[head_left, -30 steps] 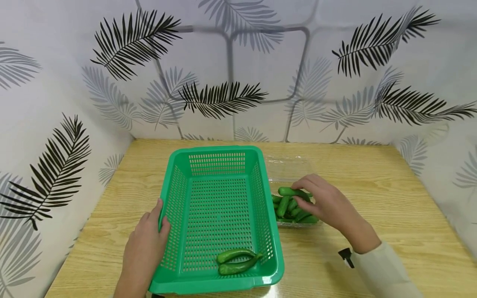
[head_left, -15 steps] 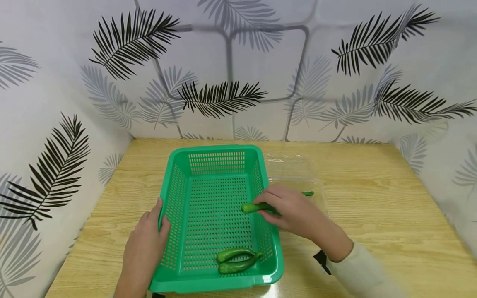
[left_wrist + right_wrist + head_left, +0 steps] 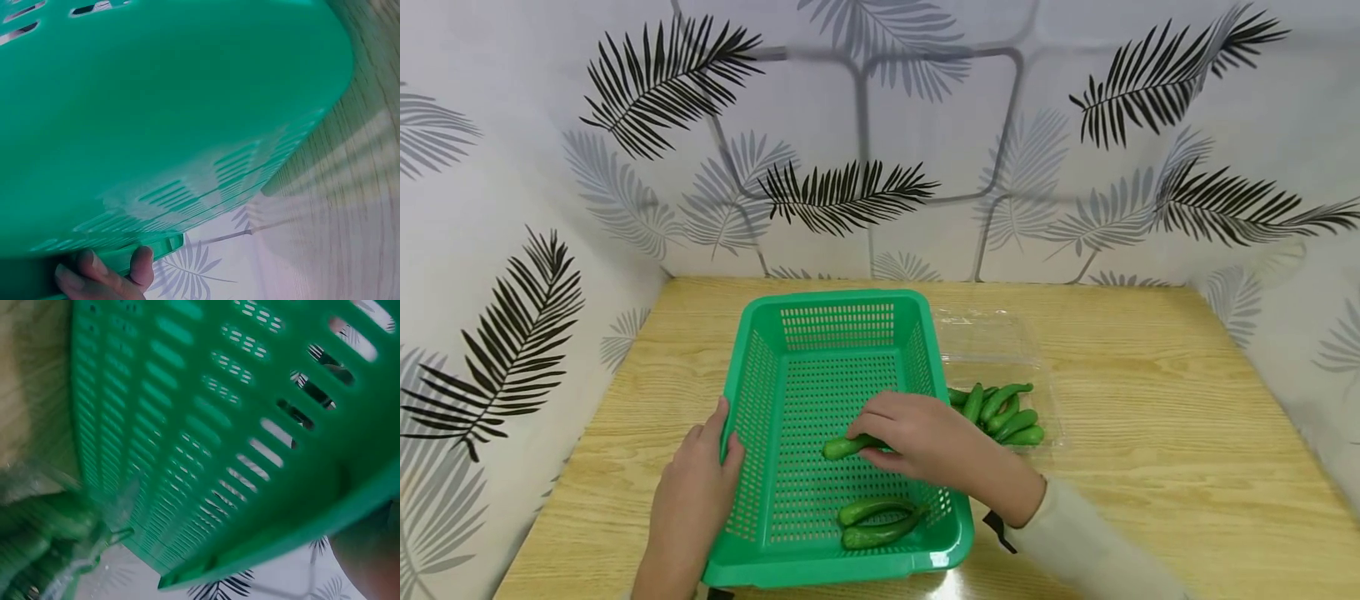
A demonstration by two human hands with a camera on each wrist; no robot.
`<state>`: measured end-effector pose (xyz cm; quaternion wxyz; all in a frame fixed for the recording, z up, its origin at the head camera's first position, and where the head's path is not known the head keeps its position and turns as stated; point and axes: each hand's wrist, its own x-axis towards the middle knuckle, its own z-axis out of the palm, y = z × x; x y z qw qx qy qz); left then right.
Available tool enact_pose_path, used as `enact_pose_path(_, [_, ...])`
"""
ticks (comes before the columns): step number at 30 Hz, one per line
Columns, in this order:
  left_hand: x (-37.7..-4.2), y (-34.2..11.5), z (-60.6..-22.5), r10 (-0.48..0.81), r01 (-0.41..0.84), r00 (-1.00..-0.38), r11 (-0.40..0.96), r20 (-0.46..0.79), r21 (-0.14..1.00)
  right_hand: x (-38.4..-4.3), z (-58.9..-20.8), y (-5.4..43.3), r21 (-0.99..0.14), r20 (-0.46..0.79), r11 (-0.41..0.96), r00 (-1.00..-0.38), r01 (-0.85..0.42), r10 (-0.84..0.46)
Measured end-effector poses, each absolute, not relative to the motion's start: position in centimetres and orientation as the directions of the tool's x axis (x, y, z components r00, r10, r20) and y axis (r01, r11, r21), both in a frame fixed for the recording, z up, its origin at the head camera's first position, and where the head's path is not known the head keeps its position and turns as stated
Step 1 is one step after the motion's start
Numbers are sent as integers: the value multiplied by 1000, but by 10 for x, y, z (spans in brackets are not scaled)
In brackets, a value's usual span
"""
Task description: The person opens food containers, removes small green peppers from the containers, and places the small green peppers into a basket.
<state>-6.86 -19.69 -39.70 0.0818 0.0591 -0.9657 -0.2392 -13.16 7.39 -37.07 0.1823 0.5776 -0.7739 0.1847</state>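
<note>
In the head view, my right hand [image 3: 917, 433] is over the inside of a green plastic basket [image 3: 741, 492], pinching a slender green cucumber-like vegetable [image 3: 841, 448] between thumb and fingers. Its blunt end points left, and the hand hides its other end. Two similar vegetables [image 3: 880, 532] lie side by side on the basket floor near the front right corner. My left hand [image 3: 692, 492] grips the basket's left rim, thumb on the inner side. The left wrist view shows those fingertips [image 3: 94, 265] at the rim, against the basket's outer wall [image 3: 175, 125].
A clear plastic box [image 3: 1048, 408] holding several more green vegetables [image 3: 1000, 408] stands against the basket's right side, its lid [image 3: 981, 333] folded back. Everything stands on a wood-grain table [image 3: 1150, 400]. Leaf-patterned cloth [image 3: 940, 233] rises behind it.
My right hand has carried one vegetable from the clear box leftward, over the right rim and into the basket's space. The left hand and the basket have stayed put.
</note>
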Motion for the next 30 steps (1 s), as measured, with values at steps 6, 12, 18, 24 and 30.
enact_pose_path(6, [-68, -197, -398, -149, -74, -981, 879, 125, 471, -130, -382, 70, -101, 369, 338, -350, -936, -861])
enact_pose_path(12, [-68, -196, -399, -150, -55, -974, 881, 168, 471, -126, -385, 67, -148, 209, 414, -437, -898, -875])
enact_pose_path(18, [-67, -196, -401, -147, -36, -969, 882, 200, 470, -121, -389, 59, -138, 78, 454, -467, -880, -881])
enact_pose_path(24, [-68, -195, -400, -145, -37, -969, 883, 198, 467, -120, -398, 53, -137, -9, 500, -503, -855, -864])
enact_pose_path(30, [-68, -196, -400, -149, -45, -972, 881, 184, 472, -120, -403, 51, -153, -85, 530, -523, -834, -848])
